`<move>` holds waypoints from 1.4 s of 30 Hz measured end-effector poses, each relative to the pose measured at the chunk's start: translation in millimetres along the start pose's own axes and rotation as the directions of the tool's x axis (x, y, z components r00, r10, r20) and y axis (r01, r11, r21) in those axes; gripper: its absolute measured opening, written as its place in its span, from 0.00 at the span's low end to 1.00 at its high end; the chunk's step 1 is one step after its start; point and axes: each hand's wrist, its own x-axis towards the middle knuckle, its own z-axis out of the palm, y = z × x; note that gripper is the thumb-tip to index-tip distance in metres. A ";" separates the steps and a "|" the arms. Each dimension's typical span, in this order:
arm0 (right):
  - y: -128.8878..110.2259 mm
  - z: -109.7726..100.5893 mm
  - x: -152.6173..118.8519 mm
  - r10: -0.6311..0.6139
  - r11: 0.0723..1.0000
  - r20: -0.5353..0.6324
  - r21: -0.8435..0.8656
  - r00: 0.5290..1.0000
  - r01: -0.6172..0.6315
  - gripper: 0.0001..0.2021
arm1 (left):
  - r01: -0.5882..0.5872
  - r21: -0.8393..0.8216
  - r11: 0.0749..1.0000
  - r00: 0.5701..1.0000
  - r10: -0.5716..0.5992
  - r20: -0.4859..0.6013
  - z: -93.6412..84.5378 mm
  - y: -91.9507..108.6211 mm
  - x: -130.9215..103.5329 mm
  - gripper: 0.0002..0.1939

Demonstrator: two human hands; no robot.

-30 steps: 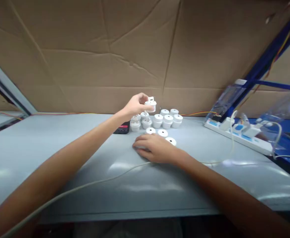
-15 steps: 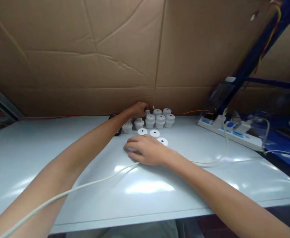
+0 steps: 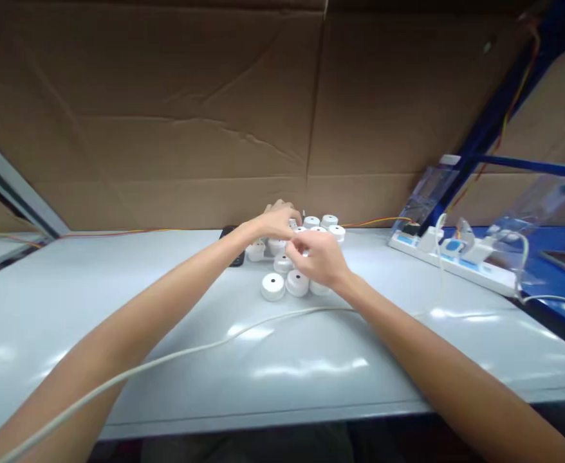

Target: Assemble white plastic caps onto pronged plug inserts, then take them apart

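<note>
Several round white pieces stand grouped at the back of the grey table [image 3: 190, 373]. My left hand [image 3: 281, 220] reaches over the back of the group, its fingers curled at a small white part partly hidden beneath them. My right hand [image 3: 320, 256] is over the middle of the group, thumb and fingers pinched together; whatever is between them is too small to tell. In front of it sit white round caps with dark centre holes, one at the left [image 3: 273, 287] and another beside it [image 3: 296, 283].
A black object [image 3: 237, 260] lies left of the group. A white cable [image 3: 205, 346] crosses the table. At the right are a power strip [image 3: 475, 273] with plugs, a blue surface [image 3: 562, 283] and a blue post. Cardboard [image 3: 190, 148] stands behind.
My right hand has risen from the front caps and moved back and right, close to my left hand, its fingers now pinched. More caps show in front. The view has shifted slightly.
</note>
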 end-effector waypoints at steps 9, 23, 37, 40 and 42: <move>23.1 -4.0 9.5 0.140 0.978 -0.197 0.182 0.970 -0.104 0.07 | 0.012 -0.116 0.993 0.984 -0.032 -0.176 6.5 13.1 -22.7 0.19; 9.3 -16.9 26.3 0.599 -0.187 0.434 0.893 0.673 -0.409 0.09 | -0.157 0.053 0.986 0.886 0.165 -0.433 -5.9 38.7 -41.7 0.24; -3.8 -17.4 26.6 0.643 -0.079 0.425 0.864 0.637 -0.497 0.17 | -0.021 -0.230 0.973 0.871 -0.095 -0.482 -21.3 52.7 -47.9 0.17; -6.4 -16.4 24.4 0.617 0.220 0.179 0.896 0.767 -0.386 0.20 | -0.015 -0.453 0.891 0.828 -0.243 -0.506 -24.7 51.3 -46.1 0.18; -6.5 -18.6 21.7 0.451 0.573 -0.073 0.788 0.890 -0.226 0.21 | 0.014 -0.636 0.772 0.841 -0.353 -0.410 -27.9 50.6 -46.2 0.22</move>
